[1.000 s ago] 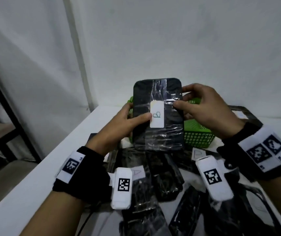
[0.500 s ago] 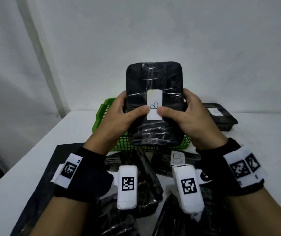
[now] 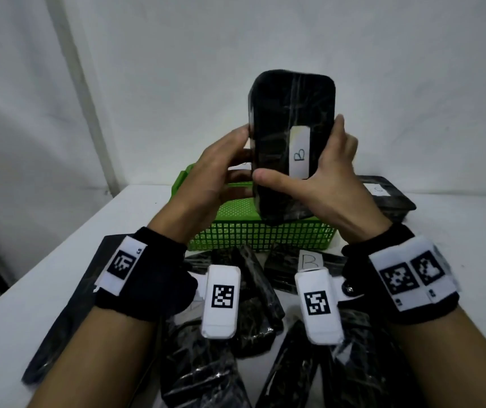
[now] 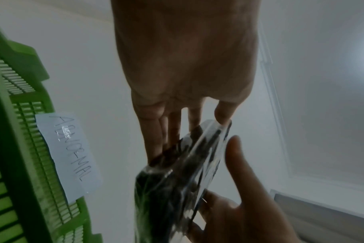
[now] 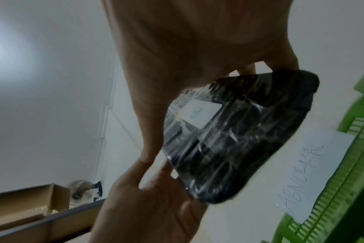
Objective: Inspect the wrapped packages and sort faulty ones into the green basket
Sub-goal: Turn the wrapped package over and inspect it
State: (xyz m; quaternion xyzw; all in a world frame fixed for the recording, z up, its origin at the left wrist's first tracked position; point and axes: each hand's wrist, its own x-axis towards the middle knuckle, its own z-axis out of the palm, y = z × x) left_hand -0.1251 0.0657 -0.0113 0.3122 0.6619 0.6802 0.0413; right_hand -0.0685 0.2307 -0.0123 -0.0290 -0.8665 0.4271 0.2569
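I hold a black film-wrapped package [image 3: 280, 113] upright above the green basket [image 3: 259, 234]. Its white label [image 3: 300, 153] reads "B". My right hand [image 3: 335, 184] grips the package's right edge, thumb lying across the lower front. My left hand [image 3: 221, 172] touches the left edge and back with straight fingers [image 4: 154, 131]. The left wrist view shows the package [image 4: 177, 180] edge-on. In the right wrist view the package's [image 5: 239, 139] film is wrinkled. A paper tag [image 4: 71, 152] on the basket [image 4: 15, 148] reads "ABNORMAL".
Several wrapped black packages [image 3: 250, 304] lie heaped on the white table [image 3: 30, 290] under my wrists, one labelled "B" [image 3: 309, 260]. Another labelled black package [image 3: 388, 198] sits at the back right. A flat black sheet [image 3: 83, 290] lies left. The wall stands close behind the basket.
The package has turned so its face angles left and has risen slightly. My left thumb has come off the label; the right thumb now lies lower across the front.
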